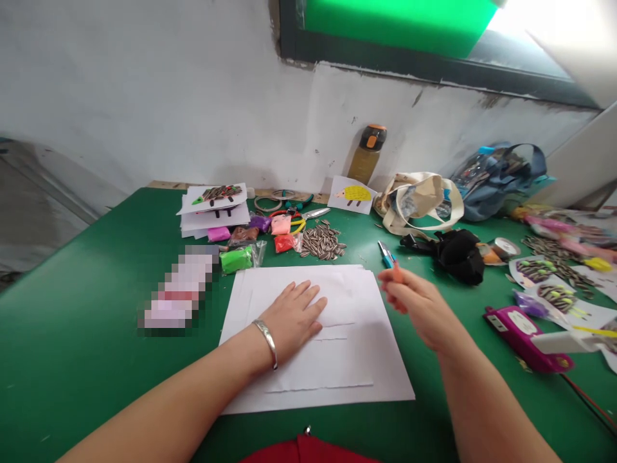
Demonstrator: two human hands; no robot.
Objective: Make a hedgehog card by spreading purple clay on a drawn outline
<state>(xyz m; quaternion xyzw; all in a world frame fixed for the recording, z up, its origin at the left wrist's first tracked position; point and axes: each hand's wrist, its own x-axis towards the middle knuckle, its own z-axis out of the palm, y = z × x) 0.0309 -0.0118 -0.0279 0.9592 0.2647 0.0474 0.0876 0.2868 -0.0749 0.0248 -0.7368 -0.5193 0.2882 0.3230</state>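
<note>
My left hand (pixel 295 321), with a silver bangle at the wrist, lies flat with fingers spread on a stack of white paper (pixel 332 373). Several thin, slightly ragged horizontal lines, like cuts or torn edges, run across the top sheet. Over the right edge of the stack, my right hand (pixel 415 302) is closed round a slim orange thing (pixel 397 272); most of it is hidden by the fingers, so its kind is unclear. Just beyond that hand, a blue utility knife (pixel 387 254) lies on the green table.
Behind the paper are a pile of sunflower seeds (pixel 322 242), scissors (pixel 315 214) and bagged clay, including a green packet (pixel 236 259). Hedgehog pictures (pixel 354 194), a bottle (pixel 367 154) and a cloth bag (pixel 421 202) stand near the wall. At right lies a magenta device (pixel 527 337).
</note>
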